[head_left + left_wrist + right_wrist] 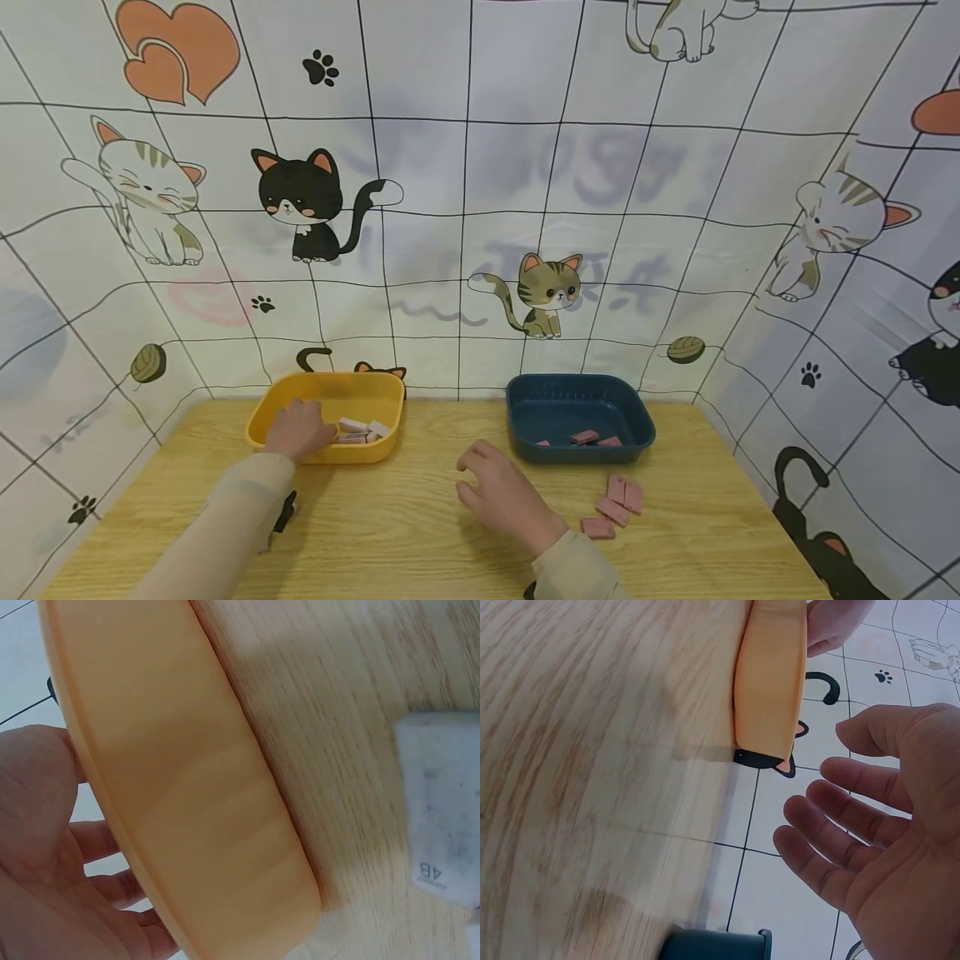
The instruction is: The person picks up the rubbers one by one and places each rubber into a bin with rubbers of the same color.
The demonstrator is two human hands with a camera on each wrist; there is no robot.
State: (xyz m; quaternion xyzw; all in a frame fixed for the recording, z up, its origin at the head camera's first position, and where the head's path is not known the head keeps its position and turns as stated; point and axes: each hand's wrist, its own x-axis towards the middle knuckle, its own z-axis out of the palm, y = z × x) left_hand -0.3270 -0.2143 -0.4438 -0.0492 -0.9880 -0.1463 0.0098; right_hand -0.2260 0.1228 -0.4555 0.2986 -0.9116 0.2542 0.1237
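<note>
My left hand [300, 429] reaches over the near rim of the yellow tray [390, 383], its fingers down inside at the left. White and pale blocks [354, 425] lie in the tray to the right of that hand. In the left wrist view the tray wall [187, 765] hides the left fingertips, so I cannot tell whether they hold anything. A white eraser [442, 802] marked 4B lies on the table before the tray. My right hand [504, 496] hovers over the table between the two trays, fingers apart and loosely bent, holding nothing.
A dark blue tray [581, 387] stands at the back right with several pink blocks [585, 437] inside. In front of it, several more pink blocks [613, 510] lie on the wooden table [420, 533]. A cat-patterned cloth [427, 250] hangs behind the table.
</note>
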